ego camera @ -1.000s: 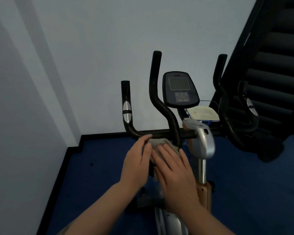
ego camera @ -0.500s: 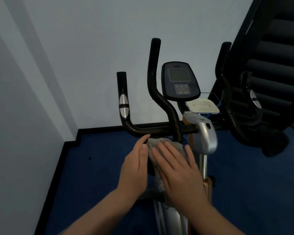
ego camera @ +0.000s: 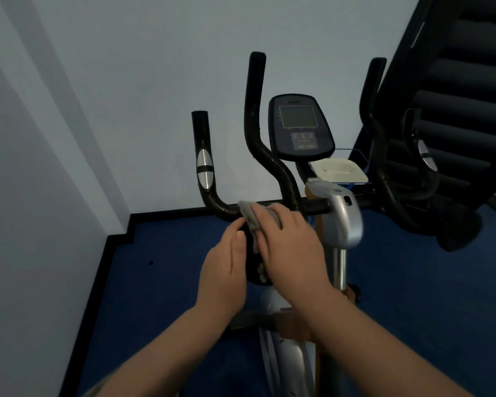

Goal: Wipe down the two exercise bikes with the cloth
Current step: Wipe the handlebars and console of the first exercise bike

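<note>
Where blue carpet (ego camera: pixel 166 282) meets pale walls (ego camera: pixel 126 81) in the corner, I see the exercise bike (ego camera: pixel 341 219) facing the far wall, its handlebar (ego camera: pixel 221 207) running left to right. My right hand (ego camera: pixel 292 245) grasps the cloth (ego camera: pixel 249 216) on it; my left hand (ego camera: pixel 226 267) rests beside, relaxed. Console (ego camera: pixel 299 127) lettering is unreadable.

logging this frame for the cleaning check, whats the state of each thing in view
cloth: grey, bunched, draped over the handlebar crossbar under the right hand
right hand: fingers curled over the cloth, pressing it on the bar
left hand: just below the cloth, fingertips at its lower edge; grip unclear
handlebar: black, glossy
console: screen dark
white tray: behind the console, looks empty
</note>
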Motion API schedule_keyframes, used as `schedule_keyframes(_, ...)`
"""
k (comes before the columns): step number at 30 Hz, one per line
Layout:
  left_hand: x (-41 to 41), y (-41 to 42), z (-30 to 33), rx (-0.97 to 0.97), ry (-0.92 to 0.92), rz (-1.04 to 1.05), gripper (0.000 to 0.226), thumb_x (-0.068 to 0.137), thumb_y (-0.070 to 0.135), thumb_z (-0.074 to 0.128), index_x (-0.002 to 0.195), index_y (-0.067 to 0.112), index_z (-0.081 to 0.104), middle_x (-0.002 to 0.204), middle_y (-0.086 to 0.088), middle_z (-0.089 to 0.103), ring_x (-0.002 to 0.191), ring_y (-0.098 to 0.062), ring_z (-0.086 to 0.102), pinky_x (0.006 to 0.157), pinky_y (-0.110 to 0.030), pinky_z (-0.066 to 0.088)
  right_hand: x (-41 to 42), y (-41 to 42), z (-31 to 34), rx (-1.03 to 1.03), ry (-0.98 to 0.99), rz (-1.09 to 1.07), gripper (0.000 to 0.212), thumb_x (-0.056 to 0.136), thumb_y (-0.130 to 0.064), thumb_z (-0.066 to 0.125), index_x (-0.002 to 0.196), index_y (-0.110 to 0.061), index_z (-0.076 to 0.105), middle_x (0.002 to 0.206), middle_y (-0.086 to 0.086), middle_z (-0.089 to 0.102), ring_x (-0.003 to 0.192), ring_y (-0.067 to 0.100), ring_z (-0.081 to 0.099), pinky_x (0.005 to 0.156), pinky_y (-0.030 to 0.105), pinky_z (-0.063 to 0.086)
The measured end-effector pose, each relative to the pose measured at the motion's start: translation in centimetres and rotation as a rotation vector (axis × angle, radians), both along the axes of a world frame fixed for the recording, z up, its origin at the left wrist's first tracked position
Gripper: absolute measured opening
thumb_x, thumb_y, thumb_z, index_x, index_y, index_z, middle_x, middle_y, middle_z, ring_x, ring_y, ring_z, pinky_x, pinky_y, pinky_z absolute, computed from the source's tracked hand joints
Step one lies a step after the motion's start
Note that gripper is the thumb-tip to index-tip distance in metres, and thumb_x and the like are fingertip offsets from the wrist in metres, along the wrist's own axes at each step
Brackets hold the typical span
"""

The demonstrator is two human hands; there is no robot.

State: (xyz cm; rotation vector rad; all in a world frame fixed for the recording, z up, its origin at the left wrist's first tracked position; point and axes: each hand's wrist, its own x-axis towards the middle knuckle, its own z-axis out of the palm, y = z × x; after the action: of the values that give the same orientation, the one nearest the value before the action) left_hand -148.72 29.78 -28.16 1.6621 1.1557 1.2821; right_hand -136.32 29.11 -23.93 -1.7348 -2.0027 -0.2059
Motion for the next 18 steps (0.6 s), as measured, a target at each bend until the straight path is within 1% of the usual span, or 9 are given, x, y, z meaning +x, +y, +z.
schedule_keyframes(2,0.0,-0.2,0.0,0.01,0.018,0.015,0.043,0.103,0.041,0.026,0.135,0.029,0.052,0.112,0.028,0.064,0.104,0.004,0.061,0.085,-0.012,0.047,0.2,-0.4,0.0,-0.061,0.022,0.013,0.047,0.097,-0.027,0.05,0.144,-0.024,0.042,0.13,0.004,0.052,0.105,0.022,0.052,0.082,0.036,0.047)
schedule_keyframes(4,0.0,-0.3,0.0,0.001,0.024,0.011,0.042,0.103,0.04,0.026,0.134,0.028,0.053,0.114,0.02,0.065,0.107,0.001,0.061,0.087,-0.019,0.049,1.2,-2.1,-0.5,-0.046,0.01,0.009,0.052,0.092,-0.023,0.057,0.143,-0.021,0.043,0.132,0.004,0.05,0.097,0.022,0.053,0.075,0.035,0.045)
schedule_keyframes(6,-0.1,-0.3,0.1,-0.011,0.037,0.011,0.042,0.103,0.041,0.026,0.133,0.029,0.053,0.116,0.018,0.065,0.108,0.0,0.06,0.088,-0.02,0.049,1.8,-3.3,-1.0,-0.034,-0.02,-0.005,0.062,0.084,-0.019,0.068,0.141,-0.018,0.044,0.134,0.008,0.049,0.093,0.024,0.053,0.071,0.034,0.043)
schedule_keyframes(8,-0.1,-0.3,0.2,-0.018,0.051,0.015,0.043,0.103,0.042,0.026,0.134,0.029,0.052,0.116,0.017,0.065,0.108,0.0,0.061,0.088,-0.025,0.051,1.7,-2.4,-0.6,-0.056,-0.041,0.002,0.065,0.084,-0.02,0.068,0.143,-0.018,0.041,0.134,0.01,0.047,0.1,0.025,0.051,0.078,0.035,0.041)
schedule_keyframes(10,-0.1,-0.3,0.4,-0.017,0.063,0.024,0.043,0.103,0.041,0.025,0.134,0.027,0.052,0.115,0.016,0.066,0.106,-0.002,0.062,0.088,-0.031,0.052,1.0,-0.4,0.3,-0.081,-0.05,-0.019,0.053,0.095,-0.031,0.053,0.144,-0.023,0.037,0.133,0.005,0.046,0.111,0.022,0.044,0.087,0.034,0.034)
schedule_keyframes(12,0.0,-0.5,0.5,-0.015,0.07,0.038,0.042,0.103,0.04,0.026,0.133,0.028,0.052,0.113,0.017,0.065,0.104,0.0,0.061,0.087,-0.032,0.053,0.8,0.6,1.0,-0.105,-0.043,-0.015,0.045,0.1,-0.04,0.04,0.143,-0.029,0.036,0.131,-0.002,0.044,0.115,0.016,0.038,0.092,0.03,0.029)
schedule_keyframes(14,0.0,-0.8,0.7,-0.028,0.085,0.042,0.042,0.102,0.041,0.026,0.133,0.029,0.053,0.109,0.015,0.067,0.1,-0.001,0.063,0.086,-0.035,0.054,1.4,-0.1,1.4,-0.154,0.013,0.017,0.047,0.099,-0.04,0.042,0.145,-0.03,0.034,0.135,-0.005,0.043,0.119,0.014,0.036,0.096,0.03,0.031)
schedule_keyframes(16,-0.4,-0.8,1.0,-0.044,0.115,0.031,0.045,0.101,0.046,0.025,0.132,0.03,0.053,0.099,0.005,0.07,0.09,-0.011,0.066,0.081,-0.047,0.054,2.4,-2.0,1.4,-0.164,0.033,0.053,0.052,0.097,-0.034,0.049,0.147,-0.028,0.033,0.139,-0.004,0.042,0.12,0.016,0.04,0.097,0.032,0.037)
schedule_keyframes(18,-0.9,-0.6,1.1,-0.042,0.153,0.021,0.051,0.097,0.054,0.023,0.133,0.032,0.053,0.093,-0.005,0.07,0.084,-0.021,0.067,0.074,-0.052,0.054,3.1,-3.6,1.1,-0.145,0.048,0.054,0.054,0.095,-0.032,0.054,0.146,-0.027,0.037,0.139,-0.005,0.043,0.118,0.016,0.042,0.095,0.032,0.039)
